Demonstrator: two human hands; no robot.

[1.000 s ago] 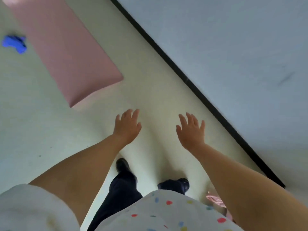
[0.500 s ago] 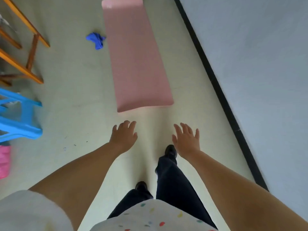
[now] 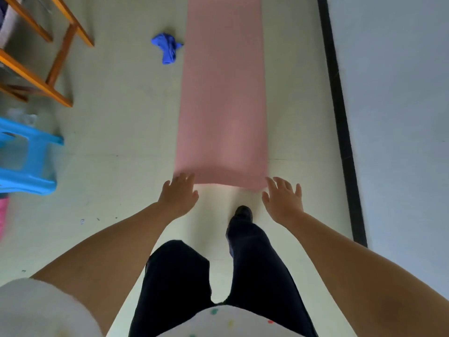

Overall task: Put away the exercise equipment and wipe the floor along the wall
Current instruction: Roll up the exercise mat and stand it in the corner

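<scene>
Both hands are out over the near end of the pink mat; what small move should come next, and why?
Probably lower both hands to grip the mat's near edge. The left hand and right hand are open at its two corners, and the pink mat lies flat, unrolled.

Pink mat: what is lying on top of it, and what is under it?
Nothing lies on the pink mat; only the fingertips of the left hand and right hand overlap its near edge. It lies flat on the floor; the floor beneath is covered.

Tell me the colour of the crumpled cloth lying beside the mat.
Blue; the cloth shows clearly in the head view.
</scene>
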